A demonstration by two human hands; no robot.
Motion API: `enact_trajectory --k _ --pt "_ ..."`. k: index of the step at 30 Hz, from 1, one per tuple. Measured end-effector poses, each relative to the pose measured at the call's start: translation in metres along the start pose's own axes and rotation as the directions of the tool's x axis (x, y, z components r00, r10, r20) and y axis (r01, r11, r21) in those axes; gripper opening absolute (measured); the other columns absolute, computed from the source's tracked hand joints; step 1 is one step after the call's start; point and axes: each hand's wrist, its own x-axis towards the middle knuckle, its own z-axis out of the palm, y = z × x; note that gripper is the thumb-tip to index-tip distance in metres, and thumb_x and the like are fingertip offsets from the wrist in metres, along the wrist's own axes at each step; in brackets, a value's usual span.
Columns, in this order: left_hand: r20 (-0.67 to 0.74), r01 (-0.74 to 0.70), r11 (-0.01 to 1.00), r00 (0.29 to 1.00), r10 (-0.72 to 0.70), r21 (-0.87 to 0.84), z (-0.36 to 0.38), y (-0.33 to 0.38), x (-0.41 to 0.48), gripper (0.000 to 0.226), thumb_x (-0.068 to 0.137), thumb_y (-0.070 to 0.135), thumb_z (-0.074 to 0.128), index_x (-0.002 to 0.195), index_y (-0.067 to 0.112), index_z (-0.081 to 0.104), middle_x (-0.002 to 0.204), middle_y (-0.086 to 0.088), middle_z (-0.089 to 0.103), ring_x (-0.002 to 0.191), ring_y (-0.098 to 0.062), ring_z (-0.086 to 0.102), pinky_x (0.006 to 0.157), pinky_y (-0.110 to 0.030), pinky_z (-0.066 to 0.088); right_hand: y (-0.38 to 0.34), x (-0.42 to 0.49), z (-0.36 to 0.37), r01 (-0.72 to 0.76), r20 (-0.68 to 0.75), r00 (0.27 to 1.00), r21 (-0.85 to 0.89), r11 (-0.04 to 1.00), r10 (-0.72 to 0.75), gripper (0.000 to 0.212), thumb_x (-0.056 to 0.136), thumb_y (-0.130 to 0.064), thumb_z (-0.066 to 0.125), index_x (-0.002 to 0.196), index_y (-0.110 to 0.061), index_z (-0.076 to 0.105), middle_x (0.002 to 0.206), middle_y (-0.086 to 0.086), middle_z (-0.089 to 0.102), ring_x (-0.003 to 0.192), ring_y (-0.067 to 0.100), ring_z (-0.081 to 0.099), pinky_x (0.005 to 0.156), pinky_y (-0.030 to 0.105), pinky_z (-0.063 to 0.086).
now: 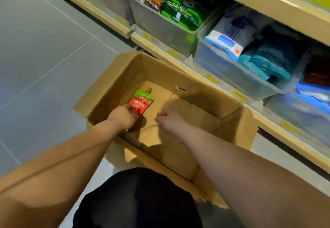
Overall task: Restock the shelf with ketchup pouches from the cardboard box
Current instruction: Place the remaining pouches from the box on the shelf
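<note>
The box [160, 113] is matt brown cardboard, creased and rough at its torn flap edges. Inside it, the pouch [142, 101] is glossy red-and-green plastic film. Beyond the box, the bins [166, 29] are cloudy translucent plastic holding shiny plastic packets [182, 13]. Left of the box, the floor [44, 49] is smooth grey tile with a dull sheen.

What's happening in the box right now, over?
Left hand closing on the ketchup pouch, low end. Right hand empty, over the cardboard box floor. One pouch visible. Nothing in the way.
</note>
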Motion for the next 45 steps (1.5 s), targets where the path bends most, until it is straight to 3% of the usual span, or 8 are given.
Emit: enact_trajectory --k 5,11,15,21,25,31,37,45 --pt "0.036 0.030 0.998 0.999 -0.032 0.052 0.008 -0.016 0.032 0.039 0.092 0.034 0.052 0.123 0.010 0.054 0.120 -0.018 0.061 0.109 -0.034 0.059 0.091 -0.035 0.049 0.009 0.033 0.037 -0.146 0.109 0.986 0.156 0.977 0.130 0.026 0.090 -0.016 0.054 0.115 -0.008 0.056 0.079 0.007 0.052 0.067 0.020 0.049 0.055 0.027 0.037" --pt "0.044 0.171 0.962 0.982 -0.184 0.214 0.018 -0.012 0.059 0.046 0.087 0.025 0.061 0.131 0.014 0.050 0.135 -0.013 0.052 0.123 -0.029 0.051 0.100 -0.031 0.042 0.021 0.061 0.070 -0.322 0.201 0.942 0.312 0.894 0.270 0.011 0.092 -0.014 0.053 0.103 -0.013 0.050 0.081 0.000 0.048 0.071 0.012 0.047 0.061 0.024 0.044" --pt "0.131 0.188 0.977 0.971 -0.200 0.103 0.029 -0.014 0.073 0.047 0.089 0.028 0.059 0.129 0.005 0.049 0.128 -0.021 0.055 0.116 -0.035 0.056 0.097 -0.038 0.047 0.024 0.071 0.087 -0.404 0.259 0.911 0.408 0.819 0.321 0.012 0.092 -0.008 0.051 0.084 -0.018 0.052 0.081 -0.001 0.050 0.071 0.011 0.045 0.059 0.023 0.040" --pt "0.176 0.136 0.890 0.957 -0.232 0.435 0.034 -0.015 0.083 0.053 0.085 0.021 0.057 0.133 0.005 0.041 0.134 -0.017 0.045 0.126 -0.036 0.040 0.100 -0.042 0.035 0.029 0.079 0.094 -0.429 0.258 0.903 0.499 0.753 0.344 0.015 0.088 -0.005 0.051 0.084 -0.018 0.056 0.087 -0.001 0.062 0.076 0.011 0.056 0.064 0.024 0.041" --pt "0.221 0.055 0.975 0.970 -0.104 0.215 0.036 -0.014 0.080 0.029 0.096 0.019 0.046 0.118 0.005 0.056 0.123 -0.015 0.058 0.110 -0.031 0.057 0.075 -0.028 0.042 0.038 0.077 0.086 -0.446 0.231 0.895 0.499 0.743 0.381 0.019 0.088 -0.012 0.058 0.106 -0.016 0.056 0.104 0.003 0.065 0.081 0.011 0.059 0.064 0.025 0.043" --pt "0.352 0.343 0.883 0.909 -0.226 -0.321 0.048 -0.019 0.078 0.030 0.097 0.029 0.047 0.106 0.002 0.055 0.071 -0.011 0.058 0.054 -0.021 0.053 0.046 -0.021 0.043 0.053 0.067 0.073 -0.426 0.246 0.904 0.475 0.770 0.349 0.047 0.084 -0.018 0.068 0.127 -0.010 0.050 0.123 0.009 0.062 0.105 0.020 0.060 0.077 0.027 0.048" --pt "0.226 0.307 0.881 0.945 -0.237 -0.359 0.047 0.002 0.069 0.044 0.090 0.051 0.051 0.065 0.015 0.044 0.061 -0.003 0.050 0.051 -0.016 0.050 0.051 -0.025 0.039 0.049 0.050 0.047 -0.398 0.245 0.915 0.427 0.812 0.320 0.054 0.084 -0.016 0.068 0.133 -0.014 0.043 0.128 0.009 0.058 0.104 0.023 0.060 0.068 0.027 0.052" --pt "0.326 0.260 0.795 0.942 -0.083 -0.548 0.024 0.038 0.007 0.047 0.081 0.059 0.056 0.079 0.012 0.059 0.072 -0.004 0.064 0.060 -0.015 0.057 0.040 -0.018 0.046 0.038 0.004 -0.018 -0.207 0.183 0.974 0.490 0.847 0.133 0.047 0.079 0.005 0.065 0.122 -0.012 0.053 0.091 -0.002 0.066 0.083 0.015 0.063 0.078 0.032 0.051"
